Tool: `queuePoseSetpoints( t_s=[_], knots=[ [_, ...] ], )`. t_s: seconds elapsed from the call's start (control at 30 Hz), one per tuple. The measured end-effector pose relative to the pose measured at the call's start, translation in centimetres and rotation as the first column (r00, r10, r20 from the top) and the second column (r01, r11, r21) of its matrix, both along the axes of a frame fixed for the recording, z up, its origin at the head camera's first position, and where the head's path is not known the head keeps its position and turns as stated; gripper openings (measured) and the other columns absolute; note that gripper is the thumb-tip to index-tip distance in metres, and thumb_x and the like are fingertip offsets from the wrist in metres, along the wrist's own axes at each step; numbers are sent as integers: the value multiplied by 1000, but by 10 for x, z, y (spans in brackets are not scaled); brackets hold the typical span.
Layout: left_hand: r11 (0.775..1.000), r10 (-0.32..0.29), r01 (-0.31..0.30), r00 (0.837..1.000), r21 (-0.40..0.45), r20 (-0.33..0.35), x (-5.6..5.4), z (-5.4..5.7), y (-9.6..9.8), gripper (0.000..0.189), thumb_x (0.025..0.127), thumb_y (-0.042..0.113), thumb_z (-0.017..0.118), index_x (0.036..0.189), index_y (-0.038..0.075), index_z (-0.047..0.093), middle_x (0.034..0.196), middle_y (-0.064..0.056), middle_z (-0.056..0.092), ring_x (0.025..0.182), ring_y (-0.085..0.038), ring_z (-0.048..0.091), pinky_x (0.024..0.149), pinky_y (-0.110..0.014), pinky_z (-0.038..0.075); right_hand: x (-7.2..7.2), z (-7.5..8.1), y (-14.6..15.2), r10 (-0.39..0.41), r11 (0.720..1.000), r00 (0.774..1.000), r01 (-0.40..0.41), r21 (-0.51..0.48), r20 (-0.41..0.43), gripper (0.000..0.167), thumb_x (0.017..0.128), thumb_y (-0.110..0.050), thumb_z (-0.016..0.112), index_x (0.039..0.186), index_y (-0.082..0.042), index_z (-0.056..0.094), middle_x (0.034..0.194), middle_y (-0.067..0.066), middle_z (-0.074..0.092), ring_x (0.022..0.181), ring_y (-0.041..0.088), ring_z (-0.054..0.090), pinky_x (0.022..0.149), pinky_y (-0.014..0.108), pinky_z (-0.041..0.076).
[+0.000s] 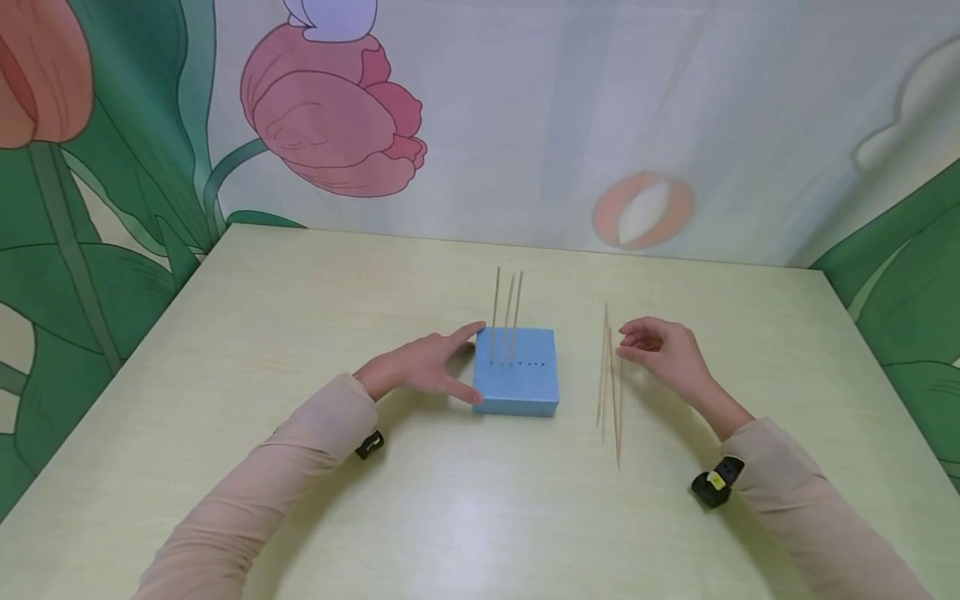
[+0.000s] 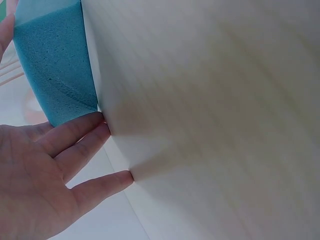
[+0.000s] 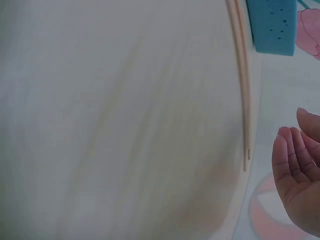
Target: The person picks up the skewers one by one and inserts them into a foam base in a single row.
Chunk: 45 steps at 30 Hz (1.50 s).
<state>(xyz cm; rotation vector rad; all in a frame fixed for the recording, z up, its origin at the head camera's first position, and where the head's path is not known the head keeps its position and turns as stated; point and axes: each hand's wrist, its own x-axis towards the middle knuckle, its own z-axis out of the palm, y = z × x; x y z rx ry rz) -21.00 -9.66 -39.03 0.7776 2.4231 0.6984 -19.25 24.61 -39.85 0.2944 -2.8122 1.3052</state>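
A blue foam block (image 1: 517, 383) lies on the table, three thin wooden sticks (image 1: 515, 308) standing upright in its left part. Several small holes run in a row to their right. My left hand (image 1: 427, 362) is spread at the block's left side, its thumb touching the near corner and its index finger the far one. The left wrist view shows straight fingers (image 2: 75, 132) beside the foam block (image 2: 55, 65). Several loose sticks (image 1: 603, 375) lie right of the block. Just beside them is my right hand (image 1: 667, 350), fingers slightly bent, with no stick visible between thumb and fingers (image 3: 282, 155).
The pale wooden table (image 1: 480, 508) extends around the block on all sides. Behind it hangs a printed curtain (image 1: 517, 125) with flowers and leaves. A dark wrist device (image 1: 716, 483) sits at the right sleeve.
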Motion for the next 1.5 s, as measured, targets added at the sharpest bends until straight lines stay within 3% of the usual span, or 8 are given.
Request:
queuePoseSetpoints(
  t_s=[0.33, 0.67, 1.07, 1.3, 1.5],
  knots=[
    [1000, 6, -6, 1000, -3, 1, 0, -1, -1, 108, 70, 53, 72, 148, 19, 6, 145, -10, 31, 127, -26, 35, 102, -41, 28, -12, -10, 17, 32, 996, 988, -45, 79, 149, 52, 80, -13, 71, 123, 7, 50, 94, 16, 55, 85, 23, 51, 71, 23, 42],
    [1000, 2, -2, 1000, -16, 7, 0, -1, 0, 108, 70, 52, 72, 147, 18, 5, 145, -11, 29, 128, -28, 33, 102, -43, 28, -27, -17, 25, 100, 982, 964, -136, 132, 247, 77, 77, -19, 74, 135, 9, 33, 98, 16, 43, 82, 23, 36, 70, 32, 32],
    [1000, 10, -10, 1000, -15, 7, 0, 0, 0, 109, 69, 54, 72, 148, 19, 5, 145, -11, 29, 129, -29, 32, 102, -44, 27, -35, -12, 24, 120, 954, 950, -191, 230, 287, 78, 77, -20, 74, 137, 8, 33, 93, 15, 38, 83, 25, 33, 69, 36, 29],
    [1000, 4, -4, 1000, -10, 2, 0, 1, 0, 109, 69, 53, 73, 148, 18, 6, 145, -12, 29, 127, -30, 33, 102, -44, 28, -35, -16, 25, 79, 975, 956, -133, 180, 282, 71, 74, -17, 76, 129, 7, 39, 99, 15, 43, 87, 26, 38, 74, 36, 33],
    [1000, 2, -2, 1000, -6, -2, 0, 1, 0, 109, 69, 52, 73, 147, 17, 7, 145, -12, 30, 127, -30, 34, 102, -44, 28, -33, -13, 26, 87, 993, 959, -106, 56, 271, 75, 74, -11, 76, 130, 10, 31, 96, 14, 53, 82, 20, 46, 70, 28, 39]
  ],
)
